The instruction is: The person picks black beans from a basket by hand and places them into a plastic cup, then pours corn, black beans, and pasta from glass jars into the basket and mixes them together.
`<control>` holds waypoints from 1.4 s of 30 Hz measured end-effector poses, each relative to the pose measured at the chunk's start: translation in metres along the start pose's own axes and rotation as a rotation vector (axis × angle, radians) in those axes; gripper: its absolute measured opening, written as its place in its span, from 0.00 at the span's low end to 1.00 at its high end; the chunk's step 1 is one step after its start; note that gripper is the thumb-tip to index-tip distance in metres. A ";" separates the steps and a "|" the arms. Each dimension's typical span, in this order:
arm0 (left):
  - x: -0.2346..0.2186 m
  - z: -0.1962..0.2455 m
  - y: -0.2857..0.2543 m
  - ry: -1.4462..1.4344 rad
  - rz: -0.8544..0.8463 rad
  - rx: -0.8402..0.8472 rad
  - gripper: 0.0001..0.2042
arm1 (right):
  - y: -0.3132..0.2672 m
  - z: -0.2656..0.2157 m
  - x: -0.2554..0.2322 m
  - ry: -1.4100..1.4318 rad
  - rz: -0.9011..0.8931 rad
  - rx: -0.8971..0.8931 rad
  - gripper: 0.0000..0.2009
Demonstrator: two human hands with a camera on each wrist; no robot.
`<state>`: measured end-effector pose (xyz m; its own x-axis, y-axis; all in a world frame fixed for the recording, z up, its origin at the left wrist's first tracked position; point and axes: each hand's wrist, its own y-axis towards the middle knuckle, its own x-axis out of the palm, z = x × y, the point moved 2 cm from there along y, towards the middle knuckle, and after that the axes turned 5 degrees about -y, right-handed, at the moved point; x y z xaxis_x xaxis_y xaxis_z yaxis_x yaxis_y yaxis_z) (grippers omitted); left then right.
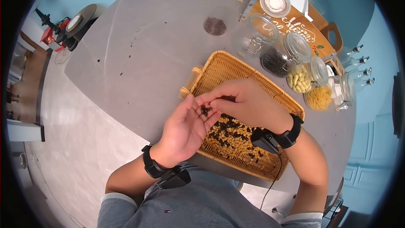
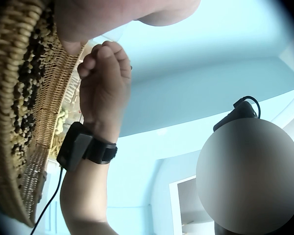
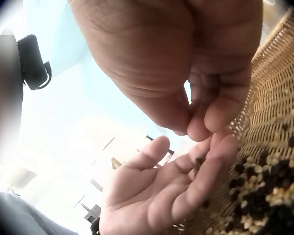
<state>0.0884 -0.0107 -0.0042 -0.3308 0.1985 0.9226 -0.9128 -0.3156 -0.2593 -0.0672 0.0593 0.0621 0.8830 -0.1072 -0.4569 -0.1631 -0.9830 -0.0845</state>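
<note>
My left hand (image 1: 185, 131) is palm up above the near-left part of a wicker basket (image 1: 253, 72), fingers slightly bent. A few dark beans (image 1: 206, 110) rest on its fingers. Over them comes my right hand (image 1: 242, 99), its thumb and fingertips drawn together. In the right wrist view these fingertips (image 3: 200, 131) are right at the left hand's fingertips; I cannot tell whether a bean is between them. Below, dark beans mixed with yellow kernels (image 1: 236, 137) cover the basket's near part.
Jars of dark beans (image 1: 275, 62), pale yellow pieces (image 1: 298, 80) and yellow pasta (image 1: 318, 98) line the right. A round dark heap (image 1: 215, 26) stands beyond the basket. A lettered wooden box (image 1: 295, 29) is at the back right; bean bits dot the grey table (image 1: 156, 50).
</note>
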 end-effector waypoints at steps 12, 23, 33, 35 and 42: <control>-0.002 0.007 -0.013 -0.008 0.049 0.023 0.24 | -0.004 0.046 0.002 -0.746 0.049 -0.148 0.04; -0.005 0.009 -0.015 -0.011 0.055 0.046 0.25 | -0.010 0.037 0.008 -0.956 -0.014 -0.246 0.03; -0.003 0.009 -0.012 0.008 0.039 0.042 0.25 | 0.003 -0.002 -0.005 -0.100 -0.038 -0.012 0.04; 0.001 0.007 -0.011 0.019 0.027 0.035 0.26 | 0.003 -0.005 0.000 0.043 -0.051 -0.100 0.04; 0.003 0.018 -0.022 0.041 0.052 0.096 0.25 | 0.006 0.037 0.011 -0.570 0.023 -0.248 0.04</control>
<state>0.1121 -0.0195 0.0092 -0.3881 0.2163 0.8959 -0.8675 -0.4139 -0.2759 -0.0749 0.0578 0.0235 0.4956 -0.0999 -0.8628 -0.0123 -0.9941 0.1081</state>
